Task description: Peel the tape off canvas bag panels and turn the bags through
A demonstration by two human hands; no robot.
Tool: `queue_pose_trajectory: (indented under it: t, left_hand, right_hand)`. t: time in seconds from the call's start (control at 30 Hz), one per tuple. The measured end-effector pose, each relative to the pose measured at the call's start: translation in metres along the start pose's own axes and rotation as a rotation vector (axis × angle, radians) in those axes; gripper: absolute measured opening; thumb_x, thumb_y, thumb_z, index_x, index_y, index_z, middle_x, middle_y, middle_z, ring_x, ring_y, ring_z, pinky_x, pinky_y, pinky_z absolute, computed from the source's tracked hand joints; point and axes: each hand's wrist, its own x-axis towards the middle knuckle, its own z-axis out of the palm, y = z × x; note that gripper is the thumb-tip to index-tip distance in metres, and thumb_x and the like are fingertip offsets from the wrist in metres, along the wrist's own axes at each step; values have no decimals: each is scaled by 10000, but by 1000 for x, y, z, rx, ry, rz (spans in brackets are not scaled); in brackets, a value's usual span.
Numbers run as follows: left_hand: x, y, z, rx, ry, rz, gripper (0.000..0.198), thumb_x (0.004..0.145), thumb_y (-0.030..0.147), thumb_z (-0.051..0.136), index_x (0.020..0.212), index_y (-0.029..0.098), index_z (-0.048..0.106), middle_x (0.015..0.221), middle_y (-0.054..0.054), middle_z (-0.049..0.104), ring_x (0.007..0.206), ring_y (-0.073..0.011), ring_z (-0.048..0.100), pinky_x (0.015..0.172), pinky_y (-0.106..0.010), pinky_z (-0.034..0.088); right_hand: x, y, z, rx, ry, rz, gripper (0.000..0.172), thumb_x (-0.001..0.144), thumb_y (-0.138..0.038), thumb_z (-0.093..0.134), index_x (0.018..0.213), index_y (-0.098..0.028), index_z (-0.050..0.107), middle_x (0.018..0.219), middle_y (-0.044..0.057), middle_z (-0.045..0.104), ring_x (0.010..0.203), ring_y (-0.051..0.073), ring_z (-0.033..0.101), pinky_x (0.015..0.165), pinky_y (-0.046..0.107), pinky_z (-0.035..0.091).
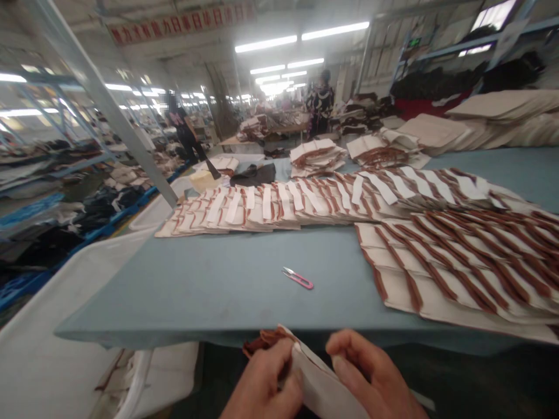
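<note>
A cream fabric piece with brown edging (321, 381) is at the table's front edge, at the bottom of the head view. My left hand (268, 381) is closed on its upper end, thumb and fingers pinching the cloth beside the bunched brown trim. Just to the right, my right hand (371, 372) is closed in a pinch, its index fingertip near the thumb. Whatever lies between those fingertips is too small to make out. Beyond both hands, thread snips (298, 278) with a pink handle lie on the blue-green table cover (227, 279).
Overlapping cream-and-brown pieces (463, 262) cover the table's right side. Behind them runs a long row with white strips (283, 203). Folded bundles (317, 156) stand farther back. A metal post (109, 105) and a white bin (82, 291) are at left. Two people stand in the background.
</note>
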Motion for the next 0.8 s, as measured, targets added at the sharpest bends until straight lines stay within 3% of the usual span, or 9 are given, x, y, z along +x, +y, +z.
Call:
queue_pose_trajectory:
  t: [0.13,0.4,0.57,0.8]
  left_hand:
    - [-6,13,-7,76,-66,-19,133,931,297,531,846,200,565,835,-5,554,779,-185,499,696,-283,402]
    - [-23,19,-14,172,-103,72,195,973,249,495,798,203,568,825,4,597,785,-173,527,711,-269,405]
    - [-29,13,-11,179,-100,53,189,975,268,524,837,194,628,855,-14,659,829,-186,554,749,-268,429]
    - [-35,-5,-20,30,-173,-40,365,986,506,580,821,185,637,782,-5,547,755,-176,483,684,-269,404]
  right_hand:
    - [16,-36,-4,110,-148,48,312,964,-494,676,944,-188,619,759,-16,576,680,130,513,626,238,434]
    - [20,-55,6,319,-349,163,475,865,-602,796,911,-185,573,751,-52,510,667,102,428,614,238,357]
    - [12,-62,14,316,-372,162,330,883,-455,757,913,-185,571,722,-63,515,634,92,429,589,238,353]
    - [-2,-61,27,262,-349,194,242,881,-337,748,865,-203,547,642,-88,510,568,76,425,526,219,325]
